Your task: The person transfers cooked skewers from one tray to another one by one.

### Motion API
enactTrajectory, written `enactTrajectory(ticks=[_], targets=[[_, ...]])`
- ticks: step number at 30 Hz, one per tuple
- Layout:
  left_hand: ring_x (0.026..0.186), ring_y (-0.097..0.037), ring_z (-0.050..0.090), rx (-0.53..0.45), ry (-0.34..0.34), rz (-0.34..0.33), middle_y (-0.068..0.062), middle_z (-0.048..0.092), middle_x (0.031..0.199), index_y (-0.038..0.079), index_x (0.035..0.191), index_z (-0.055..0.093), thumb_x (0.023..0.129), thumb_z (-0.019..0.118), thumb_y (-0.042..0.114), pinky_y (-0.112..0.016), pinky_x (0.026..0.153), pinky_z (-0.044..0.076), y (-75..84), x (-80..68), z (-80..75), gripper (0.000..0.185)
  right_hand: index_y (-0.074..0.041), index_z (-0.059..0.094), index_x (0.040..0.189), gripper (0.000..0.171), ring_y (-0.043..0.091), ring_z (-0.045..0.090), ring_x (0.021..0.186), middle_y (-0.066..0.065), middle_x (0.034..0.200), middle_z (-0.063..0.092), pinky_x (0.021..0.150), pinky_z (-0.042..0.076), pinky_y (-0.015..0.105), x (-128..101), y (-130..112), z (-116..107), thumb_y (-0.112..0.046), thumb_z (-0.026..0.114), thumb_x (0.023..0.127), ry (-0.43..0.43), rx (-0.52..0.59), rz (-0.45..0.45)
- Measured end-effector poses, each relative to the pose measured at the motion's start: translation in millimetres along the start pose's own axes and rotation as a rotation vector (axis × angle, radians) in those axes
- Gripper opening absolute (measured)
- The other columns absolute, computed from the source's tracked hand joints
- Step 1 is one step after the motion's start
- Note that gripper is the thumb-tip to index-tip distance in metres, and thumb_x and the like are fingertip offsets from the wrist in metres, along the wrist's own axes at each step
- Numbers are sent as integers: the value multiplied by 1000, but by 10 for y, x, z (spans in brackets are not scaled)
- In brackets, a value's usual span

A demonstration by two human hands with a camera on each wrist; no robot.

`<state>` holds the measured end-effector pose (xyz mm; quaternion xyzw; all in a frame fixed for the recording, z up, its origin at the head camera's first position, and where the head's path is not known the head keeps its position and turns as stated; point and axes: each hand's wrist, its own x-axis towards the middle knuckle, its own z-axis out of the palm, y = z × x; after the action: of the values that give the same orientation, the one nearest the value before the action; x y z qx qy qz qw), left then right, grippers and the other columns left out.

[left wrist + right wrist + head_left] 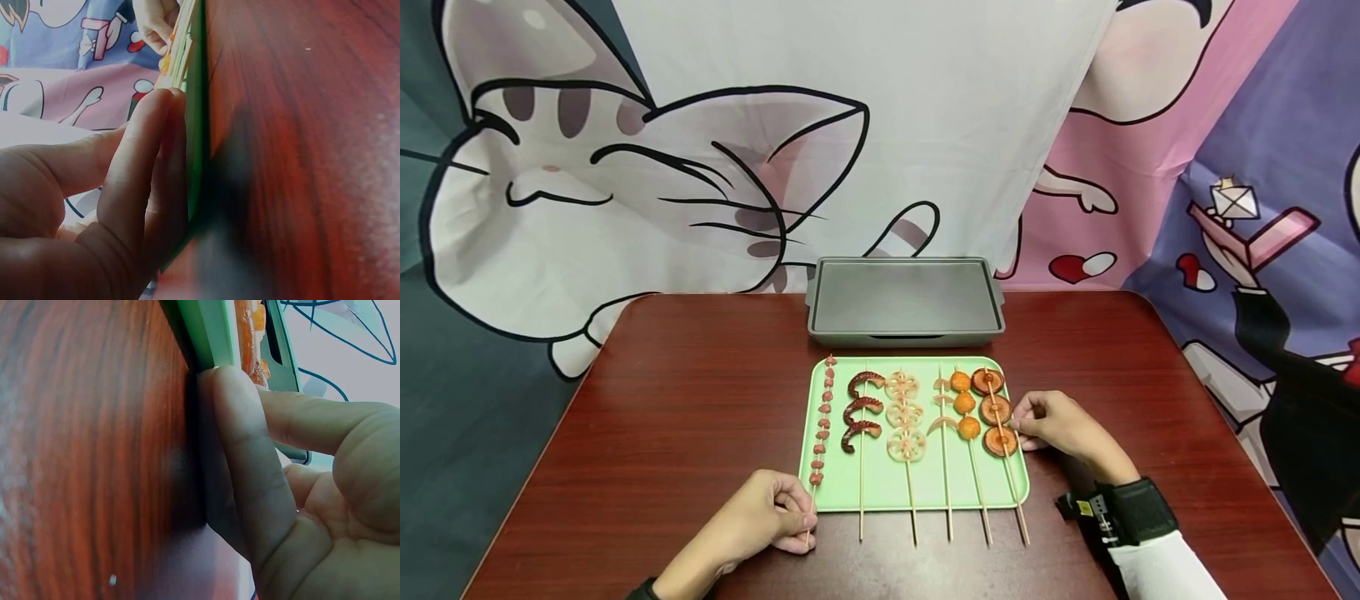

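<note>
Green plastic tray (925,487) with six loaded wooden skewers (910,442) lies on the red-brown desk (662,433) before an empty grey griddle (904,298), left hand (760,517) and right hand (1060,427) pinching its edges, nothing yet moved across.

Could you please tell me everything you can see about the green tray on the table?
The green tray is a pale mint rectangle with rounded corners and a low raised rim, seemingly plastic. It lies flat on the dark red wooden table, just in front of a grey griddle pan. Six skewers lie side by side on it, their sticks overhanging the near edge. The left hand touches its near left corner and the right hand its right edge.
</note>
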<state>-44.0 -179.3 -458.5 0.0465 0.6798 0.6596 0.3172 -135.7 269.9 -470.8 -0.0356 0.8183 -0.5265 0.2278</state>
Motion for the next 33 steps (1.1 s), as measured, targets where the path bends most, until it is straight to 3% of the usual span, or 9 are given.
enactTrajectory(ticks=[11,17,26,33], targets=[[67,-19,72,78,57,-29,-12,66,74,-11,86,64,87,73,-5,-33,65,65,-14,-6,-12,11,11,63,97,13,11,67,70,7,79,64,64,64,27,-5,-3,9,-1,68,96,-1,-8,-13],[60,-16,71,153,97,-29,-13,67,69,-7,81,62,85,77,-1,-36,60,65,-5,8,4,17,12,62,97,13,10,66,69,7,80,65,65,64,27,0,4,-6,0,66,97,-11,3,-8],[60,-26,74,190,111,-13,-13,66,68,-4,81,60,84,79,-2,-36,59,65,-24,50,30,19,12,62,96,12,9,66,69,6,79,65,64,64,26,2,-6,-8,1,66,97,-9,-6,-7],[61,-25,74,245,119,-8,-12,65,71,-4,82,60,92,75,7,-39,58,64,85,67,-100,21,12,62,96,13,10,66,69,6,79,64,64,64,27,2,-16,-4,0,66,97,-8,-3,-7]])
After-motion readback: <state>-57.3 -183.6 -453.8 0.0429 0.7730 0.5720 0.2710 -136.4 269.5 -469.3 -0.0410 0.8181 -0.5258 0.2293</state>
